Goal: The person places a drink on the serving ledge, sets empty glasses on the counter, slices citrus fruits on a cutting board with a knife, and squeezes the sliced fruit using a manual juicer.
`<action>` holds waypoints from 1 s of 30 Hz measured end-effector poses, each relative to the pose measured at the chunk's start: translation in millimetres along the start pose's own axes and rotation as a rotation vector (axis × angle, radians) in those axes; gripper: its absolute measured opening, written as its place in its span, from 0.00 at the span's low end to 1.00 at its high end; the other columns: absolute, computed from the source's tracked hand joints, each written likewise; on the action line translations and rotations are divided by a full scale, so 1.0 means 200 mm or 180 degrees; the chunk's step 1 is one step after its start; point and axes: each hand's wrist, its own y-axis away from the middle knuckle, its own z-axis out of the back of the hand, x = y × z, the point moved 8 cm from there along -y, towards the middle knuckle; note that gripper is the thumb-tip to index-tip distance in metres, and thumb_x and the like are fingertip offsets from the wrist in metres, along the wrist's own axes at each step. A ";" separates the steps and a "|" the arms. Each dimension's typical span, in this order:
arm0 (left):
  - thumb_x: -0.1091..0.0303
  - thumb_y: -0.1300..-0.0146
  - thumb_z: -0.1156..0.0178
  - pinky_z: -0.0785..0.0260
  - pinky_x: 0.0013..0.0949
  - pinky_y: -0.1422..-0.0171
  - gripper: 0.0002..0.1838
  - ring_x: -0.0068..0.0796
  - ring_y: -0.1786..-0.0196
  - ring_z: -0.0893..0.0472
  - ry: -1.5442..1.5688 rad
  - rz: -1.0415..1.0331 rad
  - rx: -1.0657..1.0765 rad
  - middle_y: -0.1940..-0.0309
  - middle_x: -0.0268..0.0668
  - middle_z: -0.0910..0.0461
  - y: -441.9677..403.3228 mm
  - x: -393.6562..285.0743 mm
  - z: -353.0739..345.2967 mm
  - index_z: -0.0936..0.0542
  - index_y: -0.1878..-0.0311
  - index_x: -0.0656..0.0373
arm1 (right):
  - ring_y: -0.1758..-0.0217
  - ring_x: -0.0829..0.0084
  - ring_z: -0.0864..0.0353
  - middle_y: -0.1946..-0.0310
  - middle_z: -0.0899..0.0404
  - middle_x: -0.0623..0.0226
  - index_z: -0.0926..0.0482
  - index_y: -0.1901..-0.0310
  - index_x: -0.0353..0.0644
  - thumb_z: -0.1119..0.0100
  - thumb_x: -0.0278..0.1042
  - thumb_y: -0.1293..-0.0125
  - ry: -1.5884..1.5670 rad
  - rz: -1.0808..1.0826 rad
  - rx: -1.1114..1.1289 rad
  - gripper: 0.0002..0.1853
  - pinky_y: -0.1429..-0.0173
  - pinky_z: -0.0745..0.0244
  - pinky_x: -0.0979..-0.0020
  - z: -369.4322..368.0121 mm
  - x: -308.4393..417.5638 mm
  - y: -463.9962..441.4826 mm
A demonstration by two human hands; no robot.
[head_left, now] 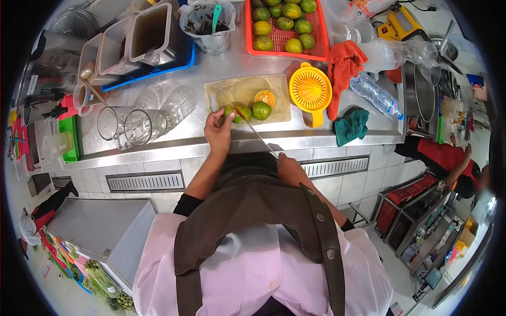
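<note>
Red basket (287,55) holds oranges (292,46); plastic tub (168,29) holds brown liquid (149,36); my left hand (217,129) pinches a green-skinned orange (228,110); my right hand (289,168) grips the knife (258,135), fingers closed.

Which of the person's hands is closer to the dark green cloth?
The right hand: it grips the knife, left of the cloth and nearer the body. The left hand is farther left, holding green fruit on the board.

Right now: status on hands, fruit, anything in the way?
Left hand on green citrus, over board. Right hand gripping knife, blade at citrus. Crowding blade's right side: orange cut face, another green fruit.
</note>
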 end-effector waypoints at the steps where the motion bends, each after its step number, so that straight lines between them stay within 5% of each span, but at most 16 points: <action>1: 0.76 0.46 0.37 0.33 0.23 0.53 0.11 0.20 0.58 0.27 -0.0003 0.0023 -0.0020 0.63 0.36 0.25 0.00 0.00 0.01 0.27 0.61 0.66 | 0.63 0.44 0.24 0.70 0.25 0.39 0.31 0.63 0.29 0.59 0.28 0.40 0.0066 -0.0060 0.0089 0.10 0.59 0.30 0.52 0.02 0.00 0.03; 11: 0.77 0.45 0.39 0.37 0.26 0.45 0.12 0.24 0.54 0.26 -0.0030 -0.0502 0.0201 0.60 0.37 0.25 0.08 0.00 0.01 0.29 0.58 0.64 | 0.64 0.43 0.25 0.71 0.25 0.40 0.29 0.66 0.29 0.59 0.26 0.41 -0.0261 0.0939 -0.0592 0.10 0.58 0.30 0.52 0.00 0.11 -0.25; 19: 0.72 0.42 0.41 0.26 0.26 0.59 0.17 0.24 0.55 0.26 0.0193 0.0231 -0.0029 0.53 0.40 0.29 0.08 0.03 0.04 0.31 0.51 0.65 | 0.60 0.42 0.28 0.68 0.26 0.41 0.29 0.64 0.30 0.56 0.35 0.36 -0.0568 0.1139 -0.0237 0.14 0.56 0.32 0.54 -0.03 0.02 -0.27; 26: 0.71 0.43 0.40 0.28 0.23 0.61 0.21 0.23 0.58 0.26 -0.0325 0.0428 0.0485 0.52 0.40 0.31 0.11 0.02 -0.04 0.33 0.48 0.65 | 0.57 0.45 0.26 0.63 0.25 0.43 0.29 0.59 0.32 0.63 0.38 0.34 -0.0167 0.0498 -0.0335 0.17 0.55 0.31 0.54 0.06 0.11 -0.23; 30: 0.72 0.45 0.39 0.32 0.23 0.59 0.23 0.23 0.58 0.27 -0.0897 -0.0373 0.0731 0.53 0.40 0.31 0.12 -0.04 -0.08 0.36 0.49 0.63 | 0.55 0.46 0.26 0.60 0.25 0.44 0.29 0.56 0.34 0.70 0.39 0.33 -0.0327 -0.0231 -0.0360 0.19 0.52 0.31 0.55 0.07 0.09 -0.25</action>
